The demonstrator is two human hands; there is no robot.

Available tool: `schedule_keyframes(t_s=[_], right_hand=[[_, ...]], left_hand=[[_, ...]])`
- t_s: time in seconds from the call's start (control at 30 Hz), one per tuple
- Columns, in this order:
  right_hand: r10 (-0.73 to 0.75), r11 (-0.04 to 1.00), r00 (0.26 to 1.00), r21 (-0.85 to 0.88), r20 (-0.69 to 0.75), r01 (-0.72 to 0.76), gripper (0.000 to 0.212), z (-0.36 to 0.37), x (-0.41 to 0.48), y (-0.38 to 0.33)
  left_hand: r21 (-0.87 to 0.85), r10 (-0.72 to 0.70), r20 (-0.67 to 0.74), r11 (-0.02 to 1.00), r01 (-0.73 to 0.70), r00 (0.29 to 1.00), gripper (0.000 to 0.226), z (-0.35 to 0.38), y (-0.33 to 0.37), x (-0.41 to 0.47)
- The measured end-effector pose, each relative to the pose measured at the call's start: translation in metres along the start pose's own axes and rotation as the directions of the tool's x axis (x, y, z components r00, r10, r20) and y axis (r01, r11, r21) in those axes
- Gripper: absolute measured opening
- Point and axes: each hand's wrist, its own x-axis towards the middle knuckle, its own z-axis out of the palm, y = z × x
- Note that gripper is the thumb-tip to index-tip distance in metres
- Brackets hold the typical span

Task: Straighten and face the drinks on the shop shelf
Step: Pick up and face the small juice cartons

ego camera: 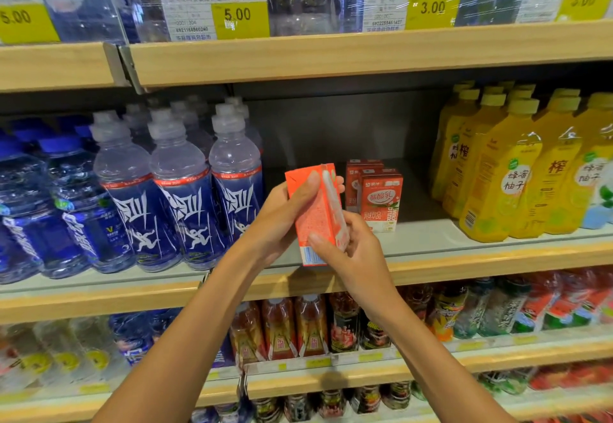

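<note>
Orange drink carton (pixel 316 210): held tilted before the middle shelf (pixel 464 258), your left hand (pixel 285 210) gripping its top, right hand (pixel 345 250) pinching its base. Step: turning it. Next: stand it label-forward beside the shelved cartons (pixel 379 198).

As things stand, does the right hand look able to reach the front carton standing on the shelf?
Probably yes, once freed: the right hand pinches the held carton low down, the left hand grips its top. The standing carton is beyond it, with bare shelf in front and nothing between.
</note>
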Motion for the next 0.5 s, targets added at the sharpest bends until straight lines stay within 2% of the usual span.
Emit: schedule_keyframes(t_s=[0.07,0.17,0.3,0.4,0.5], right_hand=[[-0.013,0.999,0.998,-0.034,-0.058,0.011,0.073,0.003,0.0,0.0],[-0.036,0.998,0.986,-0.061,-0.162,0.026,0.071,0.006,0.002,0.001],[-0.081,0.992,0.973,-0.114,-0.218,0.057,0.064,0.01,0.005,0.008],[-0.116,0.979,0.968,-0.189,-0.221,0.074,0.067,0.01,0.007,0.011],[-0.11,0.975,0.975,-0.213,-0.191,0.069,0.072,0.009,0.005,0.01]], left_hand=[[0.074,0.0,-0.064,0.997,0.005,0.998,0.063,0.003,-0.001,-0.003],[0.2,0.076,-0.154,0.979,-0.044,0.985,0.041,0.013,-0.003,-0.007],[0.206,0.112,-0.28,0.977,-0.054,0.953,0.058,0.028,-0.005,-0.004],[0.207,0.112,-0.387,0.978,-0.033,0.915,0.047,0.032,-0.006,0.001],[0.237,0.109,-0.426,0.971,-0.006,0.898,0.041,0.032,-0.009,0.003]])
